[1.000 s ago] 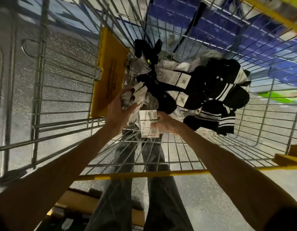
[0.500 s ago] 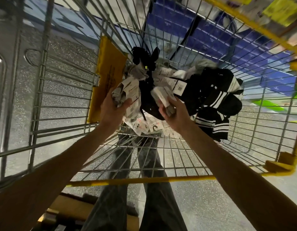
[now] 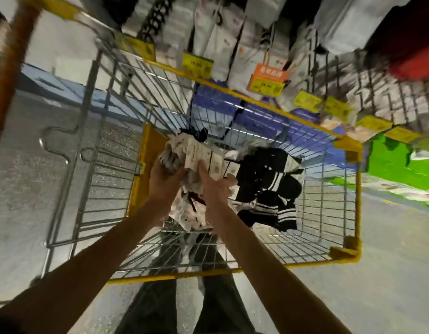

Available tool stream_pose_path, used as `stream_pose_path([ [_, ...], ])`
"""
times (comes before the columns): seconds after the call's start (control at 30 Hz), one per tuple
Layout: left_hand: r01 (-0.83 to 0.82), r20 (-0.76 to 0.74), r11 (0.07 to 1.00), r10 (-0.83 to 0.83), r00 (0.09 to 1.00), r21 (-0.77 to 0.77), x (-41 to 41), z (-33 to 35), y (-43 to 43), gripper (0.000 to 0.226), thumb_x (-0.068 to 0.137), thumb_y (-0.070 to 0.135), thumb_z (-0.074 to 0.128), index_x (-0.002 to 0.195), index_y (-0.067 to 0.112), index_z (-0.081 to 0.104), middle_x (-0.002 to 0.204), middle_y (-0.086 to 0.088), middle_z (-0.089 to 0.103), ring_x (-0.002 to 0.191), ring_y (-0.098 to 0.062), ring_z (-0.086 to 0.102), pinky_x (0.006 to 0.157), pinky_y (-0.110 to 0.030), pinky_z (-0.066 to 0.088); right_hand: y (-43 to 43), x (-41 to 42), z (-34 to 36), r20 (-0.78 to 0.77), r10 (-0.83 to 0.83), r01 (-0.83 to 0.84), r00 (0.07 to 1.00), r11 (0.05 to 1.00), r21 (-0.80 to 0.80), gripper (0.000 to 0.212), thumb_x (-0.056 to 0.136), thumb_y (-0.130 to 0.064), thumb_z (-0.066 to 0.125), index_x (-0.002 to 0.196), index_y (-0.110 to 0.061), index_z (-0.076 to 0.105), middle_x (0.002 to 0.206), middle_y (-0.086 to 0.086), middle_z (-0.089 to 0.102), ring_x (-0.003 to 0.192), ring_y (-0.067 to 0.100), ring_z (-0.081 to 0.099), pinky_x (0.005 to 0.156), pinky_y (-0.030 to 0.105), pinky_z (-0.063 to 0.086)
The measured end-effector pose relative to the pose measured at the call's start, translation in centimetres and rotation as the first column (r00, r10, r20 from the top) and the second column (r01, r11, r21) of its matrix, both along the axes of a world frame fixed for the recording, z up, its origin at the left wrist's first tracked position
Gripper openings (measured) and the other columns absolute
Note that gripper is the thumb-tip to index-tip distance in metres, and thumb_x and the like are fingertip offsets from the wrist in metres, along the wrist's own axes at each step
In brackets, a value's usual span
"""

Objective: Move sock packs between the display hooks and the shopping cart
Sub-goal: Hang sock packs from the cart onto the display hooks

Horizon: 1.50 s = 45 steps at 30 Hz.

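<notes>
Reaching into a yellow-rimmed wire shopping cart (image 3: 358, 208) parked under a rack of hanging packs (image 3: 220, 44), a person holds, above a heap of black striped socks (image 3: 268, 184) in the basket, a bundle of sock packs (image 3: 201, 155). Left hand (image 3: 162, 182) and right hand (image 3: 213, 186) both have fingers (image 3: 201, 168) curled tight round the bundle.

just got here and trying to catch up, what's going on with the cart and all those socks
A person is leaning over a wire shopping cart with both hands inside it. The left hand and right hand together grip a bundle of sock packs with white labels. Black striped socks lie in the cart beside the bundle. Blurred hanging packs fill the display just beyond the cart's far rim.
</notes>
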<state>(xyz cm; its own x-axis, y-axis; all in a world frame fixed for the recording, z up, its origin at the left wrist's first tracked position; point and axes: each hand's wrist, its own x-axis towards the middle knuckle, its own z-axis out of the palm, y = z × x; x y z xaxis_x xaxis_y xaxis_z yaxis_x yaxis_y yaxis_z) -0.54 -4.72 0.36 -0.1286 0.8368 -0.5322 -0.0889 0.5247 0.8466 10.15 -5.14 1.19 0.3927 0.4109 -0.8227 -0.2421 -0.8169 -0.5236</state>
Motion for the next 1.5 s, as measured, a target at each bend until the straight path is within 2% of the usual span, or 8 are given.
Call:
stream_pose_path([
  [0.13,0.090,-0.038,0.991,-0.087,0.995,0.101,2.0,6.5,1.0,0.028,0.089,0.005,0.066,0.110,0.025,0.063,0.098,0.005,0.072,0.091,-0.012,0.070,0.067,-0.018,0.054,0.4,2.2,5.8,0.489,0.255,-0.458,0.834,0.814,0.357,0.058,0.093,-0.047,0.054,0.143,-0.024,0.036,0.148,0.008,0.023,0.133,0.027,0.029,0.109,0.039,0.036],
  [0.3,0.139,-0.082,0.974,-0.126,0.989,0.180,4.5,14.5,2.6,0.026,0.084,0.042,0.071,0.106,0.029,0.065,0.101,0.005,0.073,0.097,-0.018,0.070,0.078,-0.036,0.059,0.6,5.8,13.6,0.698,0.491,-0.824,0.521,0.503,0.261,0.073,0.098,-0.061,0.021,0.153,-0.013,0.023,0.161,0.006,0.019,0.149,0.018,0.013,0.119,0.019,0.002],
  [0.47,0.212,-0.170,0.940,-0.171,0.971,0.266,6.8,23.2,4.6,0.045,0.081,0.045,0.073,0.113,0.014,0.064,0.099,0.001,0.069,0.096,-0.022,0.065,0.080,-0.029,0.051,1.7,8.0,21.1,0.862,0.448,-0.941,0.237,0.325,0.089,0.098,0.076,-0.052,0.069,0.150,-0.025,0.009,0.157,0.024,0.016,0.145,0.043,0.017,0.116,0.054,0.026],
  [0.67,0.425,-0.188,0.817,-0.381,0.905,0.389,9.6,34.0,4.4,0.054,0.091,0.035,0.066,0.142,0.028,0.047,0.115,0.006,0.061,0.103,-0.012,0.058,0.087,-0.027,0.049,2.4,9.8,30.5,0.760,0.149,-0.666,0.633,0.606,0.436,0.097,0.074,-0.020,0.078,0.151,-0.026,0.021,0.134,0.000,0.054,0.111,0.016,0.058,0.083,0.036,0.053],
  [0.93,0.531,-0.117,0.718,-0.542,0.832,0.450,8.6,39.9,5.7,0.048,0.086,0.045,0.067,0.132,0.037,0.056,0.116,0.006,0.069,0.098,-0.006,0.065,0.092,-0.034,0.054,2.9,12.7,36.4,0.238,-0.037,-0.180,0.971,0.546,0.818,0.046,0.077,-0.005,0.073,0.119,-0.012,0.055,0.103,0.004,0.072,0.094,0.019,0.071,0.072,0.023,0.055],
  [1.1,0.464,-0.233,0.687,-0.407,0.883,0.560,6.9,41.3,8.3,0.059,0.076,0.038,0.082,0.126,0.037,0.050,0.097,0.007,0.064,0.086,-0.004,0.062,0.070,-0.021,0.051,3.0,13.7,39.7,-0.051,0.056,0.013,0.997,0.533,0.846,0.076,0.058,-0.021,0.079,0.125,-0.018,0.044,0.109,0.011,0.068,0.094,0.026,0.071,0.074,0.037,0.056],
  [1.23,0.744,0.077,0.598,-0.792,0.606,0.298,7.2,42.3,9.4,0.059,0.079,0.060,0.071,0.130,0.033,0.058,0.116,0.007,0.072,0.107,-0.015,0.068,0.095,-0.034,0.051,3.0,14.1,41.4,-0.152,0.131,0.054,0.980,0.554,0.830,0.049,0.082,-0.011,0.065,0.124,-0.014,0.040,0.099,0.008,0.064,0.079,0.019,0.070,0.067,0.034,0.056],
  [1.5,0.769,0.173,0.604,-0.797,0.579,0.209,10.0,40.8,10.9,0.075,0.062,0.070,0.077,0.121,0.025,0.068,0.115,-0.001,0.073,0.110,-0.022,0.067,0.100,-0.037,0.048,5.1,16.5,41.2,-0.030,0.233,-0.126,0.972,0.623,0.772,0.051,0.095,-0.015,0.056,0.139,-0.022,0.032,0.116,0.008,0.060,0.096,0.021,0.066,0.080,0.035,0.057],
])
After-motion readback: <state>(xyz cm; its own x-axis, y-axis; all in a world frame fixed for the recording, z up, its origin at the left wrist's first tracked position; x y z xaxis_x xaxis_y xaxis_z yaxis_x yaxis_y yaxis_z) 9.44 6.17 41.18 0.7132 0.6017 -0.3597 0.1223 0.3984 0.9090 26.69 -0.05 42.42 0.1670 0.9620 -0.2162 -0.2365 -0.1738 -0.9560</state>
